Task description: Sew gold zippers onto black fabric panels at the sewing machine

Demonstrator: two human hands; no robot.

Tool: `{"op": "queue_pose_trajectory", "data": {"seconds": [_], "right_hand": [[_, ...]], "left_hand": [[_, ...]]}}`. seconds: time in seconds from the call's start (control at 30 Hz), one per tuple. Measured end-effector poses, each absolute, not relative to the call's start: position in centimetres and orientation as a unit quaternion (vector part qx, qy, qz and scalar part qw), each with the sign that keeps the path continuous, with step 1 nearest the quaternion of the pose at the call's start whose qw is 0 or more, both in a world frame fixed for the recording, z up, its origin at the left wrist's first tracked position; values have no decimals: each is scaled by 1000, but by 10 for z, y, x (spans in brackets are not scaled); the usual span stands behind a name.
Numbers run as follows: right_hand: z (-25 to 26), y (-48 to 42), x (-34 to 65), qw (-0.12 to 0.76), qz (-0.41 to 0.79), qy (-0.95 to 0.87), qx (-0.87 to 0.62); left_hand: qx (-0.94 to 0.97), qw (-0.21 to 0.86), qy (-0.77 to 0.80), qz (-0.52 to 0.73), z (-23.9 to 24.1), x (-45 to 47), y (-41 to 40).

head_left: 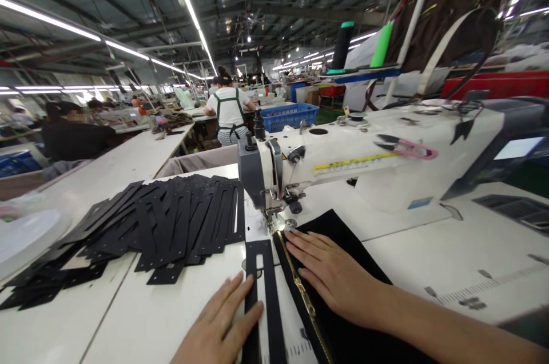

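Noted from beside the white sewing machine (351, 150): black fabric panel with a gold-toothed zipper (300, 287) lies on the white tabletop (141, 307), its front corner near the presser foot. Right hand (343, 278): flat on the panel, fingers extended, no grip closed. Left hand (218, 330): fingers spread on a slotted black strip (271, 295) just beside the zipper. Step, in my judgement: positioning for stitching. Next move probably calls for steady edge alignment, fingertips clear of the needle.

Left hand (221, 321), right hand (332, 272) palm-down
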State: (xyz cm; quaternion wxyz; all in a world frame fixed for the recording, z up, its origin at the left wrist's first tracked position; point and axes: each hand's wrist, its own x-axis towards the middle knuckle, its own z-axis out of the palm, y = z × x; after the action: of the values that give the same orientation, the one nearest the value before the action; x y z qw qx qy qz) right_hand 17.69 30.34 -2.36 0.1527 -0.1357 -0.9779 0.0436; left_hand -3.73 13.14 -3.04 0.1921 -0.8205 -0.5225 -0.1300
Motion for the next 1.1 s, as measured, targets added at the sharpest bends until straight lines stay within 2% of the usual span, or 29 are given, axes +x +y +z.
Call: {"op": "queue_pose_trajectory", "data": {"seconds": [0.07,0.13,0.3,0.57,0.77,0.9,1.1], "right_hand": [[-24,302,177,149,40,-978,-138],[-24,298,177,151,34,-978,-139],[-25,286,176,169,42,-973,-155],[-26,289,176,172,71,-972,-144],[-32,290,175,210,69,-961,-167],[-31,292,177,184,91,-965,-160],[-28,297,177,181,155,-959,-153]], "left_hand": [[-808,132,-553,-153,-17,-41,143],[-779,115,-583,-202,-4,-43,149],[-757,202,-555,-280,7,-30,163],[-809,215,-524,-157,-15,4,199],[-820,218,-511,-137,-22,-1,199],[-816,231,-506,-156,-32,-10,199],[-848,220,-474,-86,-26,-26,203]]}}
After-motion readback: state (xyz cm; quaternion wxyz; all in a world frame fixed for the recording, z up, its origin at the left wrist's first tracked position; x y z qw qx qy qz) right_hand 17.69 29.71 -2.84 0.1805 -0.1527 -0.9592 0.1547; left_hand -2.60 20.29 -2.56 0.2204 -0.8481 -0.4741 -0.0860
